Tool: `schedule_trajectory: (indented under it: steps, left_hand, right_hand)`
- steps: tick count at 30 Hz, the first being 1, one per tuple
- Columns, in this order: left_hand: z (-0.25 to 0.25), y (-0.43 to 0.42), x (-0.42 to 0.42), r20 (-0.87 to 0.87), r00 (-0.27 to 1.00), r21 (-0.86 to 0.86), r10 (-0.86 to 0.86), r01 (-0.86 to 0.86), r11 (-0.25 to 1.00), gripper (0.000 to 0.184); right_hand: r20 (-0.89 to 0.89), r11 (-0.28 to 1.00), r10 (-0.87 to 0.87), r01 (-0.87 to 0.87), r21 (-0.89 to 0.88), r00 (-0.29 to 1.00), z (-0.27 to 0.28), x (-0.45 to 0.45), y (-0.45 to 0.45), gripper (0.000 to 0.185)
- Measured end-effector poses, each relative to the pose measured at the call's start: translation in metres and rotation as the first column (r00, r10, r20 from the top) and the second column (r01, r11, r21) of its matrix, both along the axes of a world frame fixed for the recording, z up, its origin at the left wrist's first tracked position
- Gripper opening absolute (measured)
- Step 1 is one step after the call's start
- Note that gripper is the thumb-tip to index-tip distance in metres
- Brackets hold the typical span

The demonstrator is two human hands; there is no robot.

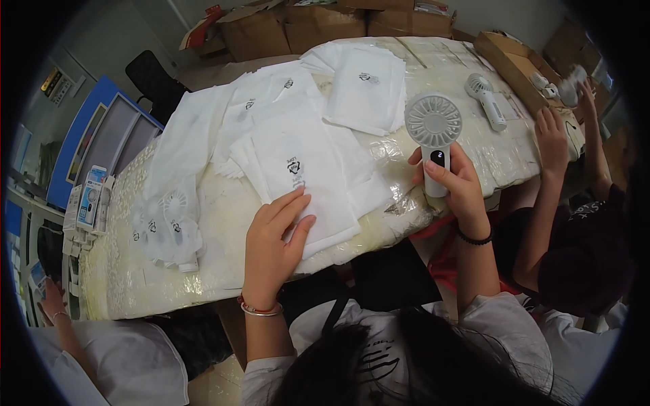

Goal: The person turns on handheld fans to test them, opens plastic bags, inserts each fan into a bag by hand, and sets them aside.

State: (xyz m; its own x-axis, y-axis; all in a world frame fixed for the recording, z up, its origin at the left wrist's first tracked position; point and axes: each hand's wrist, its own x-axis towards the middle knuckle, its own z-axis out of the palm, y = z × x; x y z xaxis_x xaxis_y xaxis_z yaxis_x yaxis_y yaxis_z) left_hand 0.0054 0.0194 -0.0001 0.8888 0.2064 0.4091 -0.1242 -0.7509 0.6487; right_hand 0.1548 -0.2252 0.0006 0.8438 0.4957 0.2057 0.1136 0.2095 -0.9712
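Observation:
My right hand is closed around the handle of a light grey handheld fan, held upright above the table's near edge. A "2" glows on the dark display of its handle. My left hand lies on the near edge of a pile of white plastic bags, fingers stretched out and thumb apart. Black recycling marks are printed on the bags. Further back lies another stack of white bags. To the left, several fans in translucent bags rest together on the table.
The table is covered in clear wrap. A second handheld fan lies at the right, near an open cardboard box. Printed fan boxes stand at the left edge. Co-workers sit on both sides; one raises a hand at the right.

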Motion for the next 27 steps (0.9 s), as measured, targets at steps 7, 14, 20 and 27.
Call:
schedule_trajectory:
  steps: [7, 14, 20, 27]
  left_hand:
    - [0.022, 0.014, -0.001, -0.044, 0.993, 0.121, -0.106, 0.110, 0.986, 0.016]
    - [0.026, 0.018, 0.013, -0.227, 0.964, -0.009, -0.141, 0.143, 0.990, 0.010]
    - [0.022, 0.020, 0.008, -0.135, 0.984, 0.035, -0.114, 0.120, 0.992, 0.007]
    - [0.027, 0.006, -0.006, -0.017, 0.999, -0.058, -0.044, 0.043, 0.997, 0.005]
  right_hand:
    - [-0.019, 0.998, -0.003, 0.004, 0.058, 1.000, 0.001, 0.001, 0.001, 0.034]
    - [0.004, 0.999, 0.022, -0.022, -0.030, 1.000, 0.004, 0.001, -0.001, 0.033]
    - [0.011, 0.999, 0.025, -0.025, -0.040, 1.000, 0.005, 0.000, 0.001, 0.033]
    - [0.019, 1.000, -0.010, 0.010, 0.019, 1.000, -0.001, 0.000, 0.001, 0.045]
